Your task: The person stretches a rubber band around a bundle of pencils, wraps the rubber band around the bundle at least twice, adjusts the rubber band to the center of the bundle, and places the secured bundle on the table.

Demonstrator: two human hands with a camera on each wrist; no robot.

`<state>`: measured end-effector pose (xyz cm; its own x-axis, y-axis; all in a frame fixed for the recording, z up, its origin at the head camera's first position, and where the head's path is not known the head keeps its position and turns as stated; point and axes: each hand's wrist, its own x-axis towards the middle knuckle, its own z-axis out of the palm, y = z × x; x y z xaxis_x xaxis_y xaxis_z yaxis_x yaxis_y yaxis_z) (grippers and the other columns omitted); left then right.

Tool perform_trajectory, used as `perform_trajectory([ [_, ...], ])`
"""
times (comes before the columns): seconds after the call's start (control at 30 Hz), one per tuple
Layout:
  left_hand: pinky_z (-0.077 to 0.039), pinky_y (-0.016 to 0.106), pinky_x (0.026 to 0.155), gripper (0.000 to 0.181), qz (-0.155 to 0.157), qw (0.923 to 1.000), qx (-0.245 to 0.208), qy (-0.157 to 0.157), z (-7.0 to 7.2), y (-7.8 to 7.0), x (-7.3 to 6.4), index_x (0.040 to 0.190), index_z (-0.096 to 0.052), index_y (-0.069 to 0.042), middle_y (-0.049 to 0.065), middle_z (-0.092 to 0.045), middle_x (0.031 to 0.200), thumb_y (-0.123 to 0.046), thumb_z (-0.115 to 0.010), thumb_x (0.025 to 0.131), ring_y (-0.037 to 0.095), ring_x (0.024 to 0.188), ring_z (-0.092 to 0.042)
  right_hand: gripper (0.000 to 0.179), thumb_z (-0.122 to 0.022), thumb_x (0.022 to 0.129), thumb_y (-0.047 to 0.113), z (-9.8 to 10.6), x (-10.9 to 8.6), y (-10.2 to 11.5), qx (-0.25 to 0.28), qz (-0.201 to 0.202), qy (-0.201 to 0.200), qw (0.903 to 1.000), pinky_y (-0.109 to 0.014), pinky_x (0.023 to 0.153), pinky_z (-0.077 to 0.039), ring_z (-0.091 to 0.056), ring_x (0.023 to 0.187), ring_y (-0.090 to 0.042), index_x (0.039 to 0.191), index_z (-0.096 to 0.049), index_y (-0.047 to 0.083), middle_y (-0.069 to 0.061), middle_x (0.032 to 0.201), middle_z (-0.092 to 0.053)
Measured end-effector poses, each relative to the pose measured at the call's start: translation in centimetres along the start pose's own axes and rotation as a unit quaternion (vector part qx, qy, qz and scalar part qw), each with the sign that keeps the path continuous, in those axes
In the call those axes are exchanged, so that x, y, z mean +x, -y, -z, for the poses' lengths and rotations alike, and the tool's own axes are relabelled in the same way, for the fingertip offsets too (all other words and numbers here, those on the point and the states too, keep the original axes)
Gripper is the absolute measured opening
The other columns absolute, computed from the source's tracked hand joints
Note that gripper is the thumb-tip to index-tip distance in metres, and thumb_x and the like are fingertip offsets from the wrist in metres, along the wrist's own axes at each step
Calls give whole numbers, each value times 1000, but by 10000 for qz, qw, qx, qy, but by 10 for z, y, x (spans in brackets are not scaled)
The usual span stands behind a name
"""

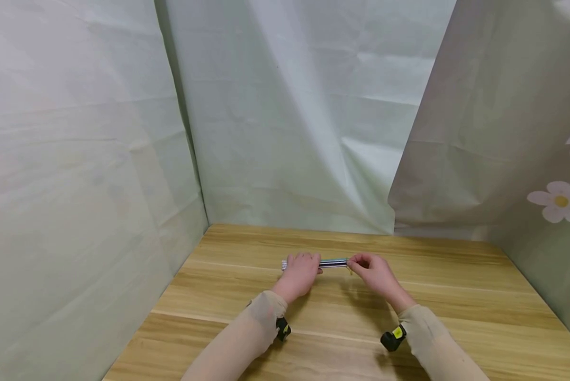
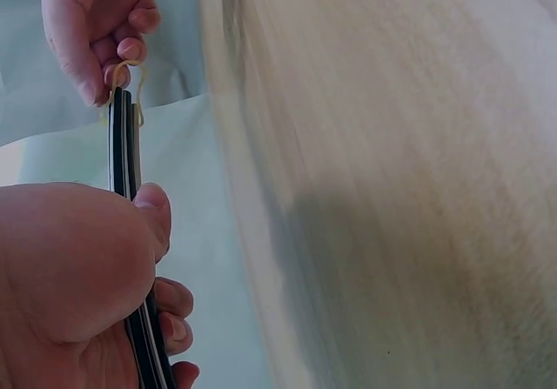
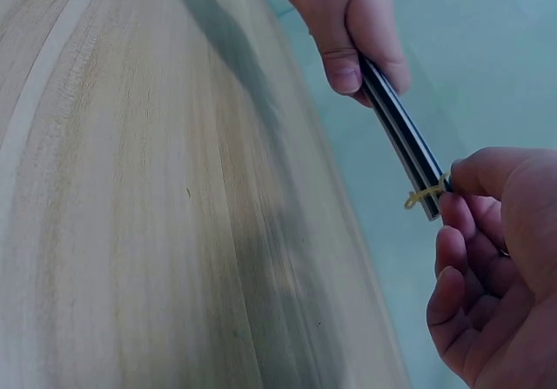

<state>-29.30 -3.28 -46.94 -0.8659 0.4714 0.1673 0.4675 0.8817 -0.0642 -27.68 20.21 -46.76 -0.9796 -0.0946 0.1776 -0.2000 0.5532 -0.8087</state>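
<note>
A bundle of slim dark and silver pencil-like sticks (image 1: pixel 333 263) lies crosswise between the hands, above the wooden table. My left hand (image 1: pixel 300 274) grips it around the middle, its white ends showing past the fingers on the left. At the right end, a thin yellow rubber band (image 3: pixel 425 195) passes around the sticks, with a small loop hanging off. My right hand (image 1: pixel 375 272) pinches the band between thumb and forefinger, right at the stick ends. In the right wrist view its other fingers (image 3: pixel 452 298) curl loosely below. The left palm (image 2: pixel 70 267) hides part of the bundle in the left wrist view.
The wood-grain table (image 1: pixel 332 317) extends around both forearms. Pale cloth sheets (image 1: pixel 289 132) hang behind it and along both sides, the right one printed with white flowers (image 1: pixel 558 201). A black wrist camera (image 1: pixel 393 338) sits at the right cuff, another (image 1: pixel 282 329) at the left.
</note>
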Motion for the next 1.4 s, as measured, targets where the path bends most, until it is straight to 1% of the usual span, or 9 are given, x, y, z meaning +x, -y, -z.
perform_trajectory([
  [0.27,-42,42,79,24,117,9999,-113,0,1,0,1,110,-56,-13,5,-65,98,-37,-58,111,24,96,-62,21,-82,96,21,-2,-1,-6,213,-44,-147,9997,-28,69,-47,-59,80,-16,102,-69,6,-2,88,-68],
  [0.43,-40,42,77,23,158,9996,-228,-38,4,-1,2,108,-56,-13,5,-64,96,-36,-58,110,25,95,-62,25,-86,93,21,-5,-1,-8,187,-64,-284,9994,-27,69,-48,-61,80,-16,102,-67,6,-2,89,-67],
  [0.57,-41,42,77,23,149,9995,-287,-50,6,-1,3,108,-56,-13,5,-64,94,-36,-57,111,25,94,-62,24,-86,93,21,-5,-2,-10,111,-115,-347,9993,-27,70,-48,-60,81,-17,102,-68,7,-1,89,-67],
  [0.77,-40,41,77,22,146,9987,-483,-73,9,0,3,109,-55,-13,2,-62,91,-35,-58,110,22,89,-60,16,-83,96,21,-8,1,-11,23,-1,-427,9991,-29,72,-48,-61,83,-16,100,-73,8,0,87,-70],
  [0.83,-39,40,77,23,152,9984,-545,-51,10,0,4,109,-54,-14,1,-60,89,-36,-57,110,21,86,-58,15,-82,97,21,-9,3,-12,30,50,-413,9991,-30,74,-49,-62,84,-15,100,-74,8,1,88,-71],
  [1.0,-38,41,78,21,167,9952,-964,47,15,0,5,108,-54,-14,0,-58,88,-35,-58,110,20,83,-55,11,-81,97,19,-9,5,-11,52,291,-295,9991,-30,74,-49,-63,85,-16,101,-76,10,2,91,-73],
  [1.17,-42,48,86,20,168,9912,-1299,205,18,-2,7,109,-53,-13,2,-59,91,-33,-57,111,23,88,-58,8,-80,99,18,-7,6,-10,-19,464,-143,9988,-30,73,-50,-66,86,-15,101,-80,11,2,97,-76],
  [1.3,-44,51,88,20,168,9906,-1331,267,18,-2,6,109,-53,-13,2,-60,91,-33,-56,111,25,89,-59,7,-78,100,18,-8,6,-9,-96,543,25,9985,-31,76,-52,-67,89,-15,102,-81,12,2,102,-77],
  [1.4,-42,47,84,20,173,9911,-1297,230,19,-4,5,109,-53,-14,2,-59,90,-33,-56,111,24,86,-58,7,-78,101,18,-9,5,-9,-134,546,46,9984,-31,77,-52,-68,90,-15,103,-81,13,2,102,-77],
])
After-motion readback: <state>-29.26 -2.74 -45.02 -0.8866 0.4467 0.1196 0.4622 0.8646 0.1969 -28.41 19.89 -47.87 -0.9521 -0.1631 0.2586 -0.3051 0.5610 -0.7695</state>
